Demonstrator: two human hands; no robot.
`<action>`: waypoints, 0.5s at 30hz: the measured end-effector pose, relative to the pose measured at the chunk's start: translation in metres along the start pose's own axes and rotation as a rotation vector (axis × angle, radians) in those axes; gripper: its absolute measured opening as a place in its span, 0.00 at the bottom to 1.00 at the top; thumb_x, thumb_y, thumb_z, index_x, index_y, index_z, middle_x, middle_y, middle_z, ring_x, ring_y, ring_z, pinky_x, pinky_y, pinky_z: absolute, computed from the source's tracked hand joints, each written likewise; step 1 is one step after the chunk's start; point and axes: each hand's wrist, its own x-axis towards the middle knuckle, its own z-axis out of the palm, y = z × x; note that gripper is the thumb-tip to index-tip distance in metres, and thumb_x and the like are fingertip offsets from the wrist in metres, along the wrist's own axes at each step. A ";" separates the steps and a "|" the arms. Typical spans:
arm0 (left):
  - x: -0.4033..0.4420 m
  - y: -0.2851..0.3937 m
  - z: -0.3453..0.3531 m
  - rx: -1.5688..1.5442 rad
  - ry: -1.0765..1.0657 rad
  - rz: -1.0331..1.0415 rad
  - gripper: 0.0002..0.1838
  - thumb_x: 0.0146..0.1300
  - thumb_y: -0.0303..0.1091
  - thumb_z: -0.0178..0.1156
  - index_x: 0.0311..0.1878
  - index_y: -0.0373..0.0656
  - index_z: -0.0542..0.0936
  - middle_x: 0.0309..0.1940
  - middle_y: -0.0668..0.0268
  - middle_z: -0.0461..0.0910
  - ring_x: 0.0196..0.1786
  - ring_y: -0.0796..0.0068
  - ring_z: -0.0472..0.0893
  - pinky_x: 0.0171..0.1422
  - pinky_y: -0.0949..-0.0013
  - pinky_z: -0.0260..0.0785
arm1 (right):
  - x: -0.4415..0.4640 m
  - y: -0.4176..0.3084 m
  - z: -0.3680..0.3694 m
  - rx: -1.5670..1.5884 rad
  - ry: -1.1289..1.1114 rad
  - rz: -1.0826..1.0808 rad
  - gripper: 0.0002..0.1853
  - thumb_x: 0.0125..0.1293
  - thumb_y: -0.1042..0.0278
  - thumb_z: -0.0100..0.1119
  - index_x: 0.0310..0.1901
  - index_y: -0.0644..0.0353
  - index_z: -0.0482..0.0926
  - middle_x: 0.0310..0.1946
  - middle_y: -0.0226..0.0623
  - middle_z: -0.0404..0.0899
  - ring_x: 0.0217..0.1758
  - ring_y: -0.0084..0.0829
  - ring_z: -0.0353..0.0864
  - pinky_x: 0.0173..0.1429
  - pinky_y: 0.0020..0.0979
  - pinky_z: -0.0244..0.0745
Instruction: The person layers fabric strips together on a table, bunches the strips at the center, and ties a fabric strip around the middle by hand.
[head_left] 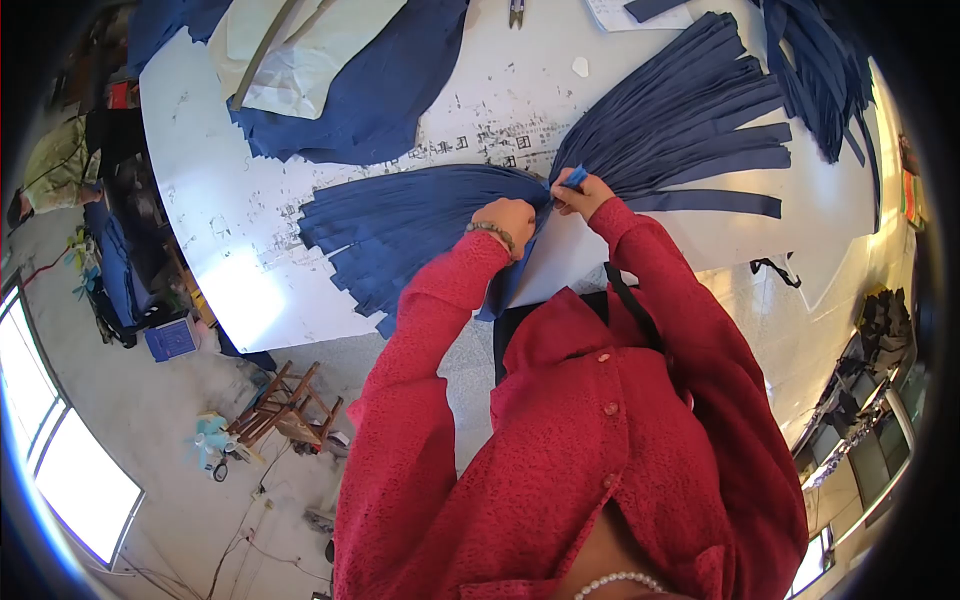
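Note:
A bundle of long navy fabric strips [680, 120] lies across the table, gathered tight at its middle and fanning out to both sides. My left hand [508, 220], with a beaded bracelet at the wrist, is closed around the left half [410, 215] just beside the gathered middle. Right at the gather, my right hand [584, 197] is pinched on a small blue piece [575, 177] that sticks up from its fingers. Whether that piece is a tie or a strip's end, I cannot tell. Some strips hang over the table's near edge below my left hand.
The white table [215, 220] carries dark printed marks. Navy cloth [380, 110] with pale paper pattern pieces [275, 60] lies at the back left. More navy strips [820, 80] hang at the right. Snips [516, 14] lie at the back. A wooden stool [290, 400] stands at the lower left.

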 end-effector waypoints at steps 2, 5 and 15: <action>-0.003 -0.008 0.006 -0.100 -0.166 0.124 0.12 0.57 0.37 0.54 0.43 0.47 0.79 0.25 0.61 0.81 0.32 0.57 0.81 0.39 0.59 0.73 | -0.001 -0.002 0.001 -0.110 -0.032 -0.073 0.05 0.59 0.71 0.61 0.31 0.59 0.75 0.27 0.29 0.77 0.27 0.21 0.76 0.33 0.24 0.72; 0.019 -0.009 0.023 -0.190 0.454 0.197 0.12 0.57 0.30 0.53 0.44 0.46 0.78 0.34 0.61 0.80 0.39 0.57 0.79 0.42 0.60 0.72 | -0.009 -0.008 0.005 -0.205 0.042 -0.123 0.06 0.55 0.75 0.64 0.31 0.59 0.75 0.26 0.29 0.76 0.29 0.21 0.76 0.36 0.25 0.72; 0.038 -0.002 0.030 -0.238 0.503 0.263 0.09 0.56 0.32 0.57 0.41 0.44 0.78 0.35 0.59 0.74 0.42 0.56 0.76 0.45 0.60 0.69 | -0.016 -0.022 0.006 -0.651 0.251 -0.462 0.14 0.46 0.79 0.63 0.35 0.56 0.72 0.31 0.37 0.76 0.34 0.37 0.78 0.40 0.32 0.72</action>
